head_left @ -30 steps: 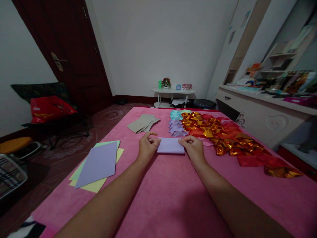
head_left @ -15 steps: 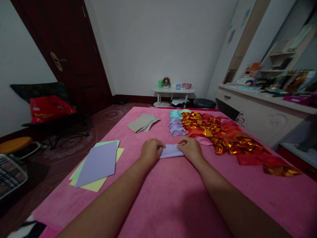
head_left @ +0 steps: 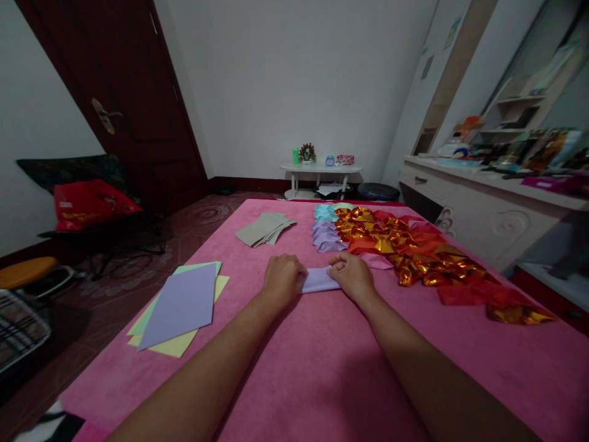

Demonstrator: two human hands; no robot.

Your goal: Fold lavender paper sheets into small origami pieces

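A narrow folded strip of lilac paper (head_left: 318,280) lies on the pink cloth between my two hands. My left hand (head_left: 285,279) is closed over its left end, fingers curled and pressed down on it. At the other end, my right hand (head_left: 352,273) pinches the paper near its upper edge with thumb and fingers. The parts of the strip beneath both hands are hidden. Just beyond my right hand sit folded lilac paper pieces (head_left: 327,236) in a row, beside shiny gold foil pieces (head_left: 368,227) and red ones.
Flat sheets of lilac paper (head_left: 184,304), with green and yellow ones under them, lie at left. Grey paper pieces (head_left: 264,229) lie farther back on the pink cloth (head_left: 294,380). A cluttered dresser (head_left: 483,196) stands right; a chair with a red bag (head_left: 94,205) is at left.
My left hand has shifted slightly right along the lilac strip and covers more of its left end. My right hand stays nearly in place.
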